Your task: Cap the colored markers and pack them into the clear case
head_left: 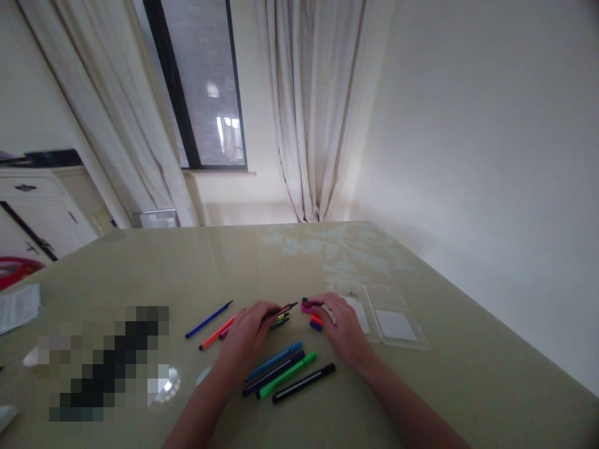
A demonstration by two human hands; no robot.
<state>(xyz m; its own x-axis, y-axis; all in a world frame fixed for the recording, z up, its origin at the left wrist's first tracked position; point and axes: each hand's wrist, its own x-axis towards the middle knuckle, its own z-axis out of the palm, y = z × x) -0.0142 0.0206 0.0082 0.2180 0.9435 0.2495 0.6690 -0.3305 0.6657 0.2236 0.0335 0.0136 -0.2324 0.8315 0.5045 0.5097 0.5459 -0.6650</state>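
Pink cap (pixel 306 307) and marker (pixel 289 308) (uncapped, left) occupy separate hands (pixel 253 325) (pixel 345 327).

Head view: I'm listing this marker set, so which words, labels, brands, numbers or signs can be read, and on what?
No text can be read.
Clear plastic case: small dark marks, too blurred to read.
Markers: any print too small.
White sheet, far left: too blurred.

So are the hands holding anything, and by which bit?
The left hand seems to hold a dark reddish marker by its barrel, uncapped tip sticking out. The right hand is at the small caps; I can't tell whether it grips one.
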